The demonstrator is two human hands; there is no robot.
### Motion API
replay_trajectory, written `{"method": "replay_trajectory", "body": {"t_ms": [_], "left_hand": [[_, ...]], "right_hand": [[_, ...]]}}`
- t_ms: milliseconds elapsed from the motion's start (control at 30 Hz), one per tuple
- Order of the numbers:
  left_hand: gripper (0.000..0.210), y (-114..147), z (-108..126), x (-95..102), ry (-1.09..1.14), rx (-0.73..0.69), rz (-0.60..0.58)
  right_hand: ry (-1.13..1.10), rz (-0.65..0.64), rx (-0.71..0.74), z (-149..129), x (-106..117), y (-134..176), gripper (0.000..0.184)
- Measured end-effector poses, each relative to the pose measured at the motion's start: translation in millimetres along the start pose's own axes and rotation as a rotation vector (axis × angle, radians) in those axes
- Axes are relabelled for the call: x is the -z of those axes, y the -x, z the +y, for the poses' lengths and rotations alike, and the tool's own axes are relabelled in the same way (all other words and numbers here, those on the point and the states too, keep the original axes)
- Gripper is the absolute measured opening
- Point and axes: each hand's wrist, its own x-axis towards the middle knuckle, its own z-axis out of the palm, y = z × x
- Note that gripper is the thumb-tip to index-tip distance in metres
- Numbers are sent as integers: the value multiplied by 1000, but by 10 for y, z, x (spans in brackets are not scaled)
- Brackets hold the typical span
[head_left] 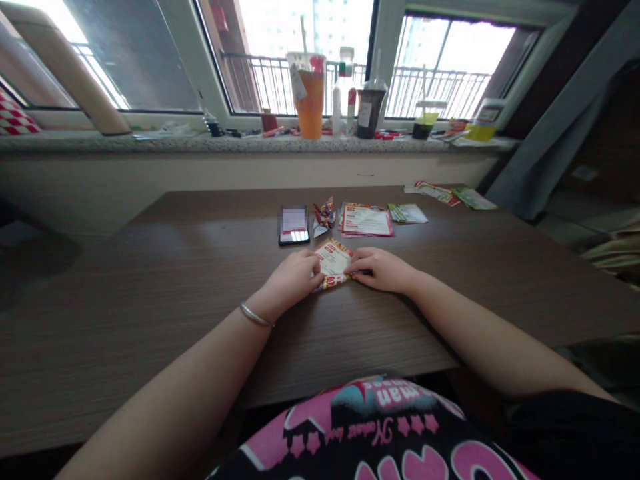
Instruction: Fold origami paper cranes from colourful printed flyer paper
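Observation:
A printed sheet of paper (333, 259), white with red and yellow borders, lies on the table between my hands. Its near edge is turned up in a fold that shows a coloured strip with bold lettering. My left hand (296, 275), with a silver bracelet at the wrist, pinches the left end of that fold. At the right end, the fingers of my right hand (379, 269) are closed on the paper. Just beyond the sheet stands a crumpled or folded colourful paper piece (325, 217). A stack of similar printed sheets (367, 220) lies behind my right hand.
A phone (294, 225) lies left of the folded piece. Green-and-white papers (409, 213) and more leaflets (435, 192) lie at the table's back right. The windowsill (240, 144) bears an orange drink cup (310, 100), a dark cup (369, 110), bottles and pens.

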Motion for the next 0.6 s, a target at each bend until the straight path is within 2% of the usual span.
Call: {"method": "replay_trajectory", "body": {"t_ms": [300,600], "left_hand": [[20,-12,14,53,-10,41,-17],[21,1,10,55,-78,17,15]], "right_hand": [[95,-47,-91,-57,47,7,16],[174,-64,-60,-98,64,2,21]]}}
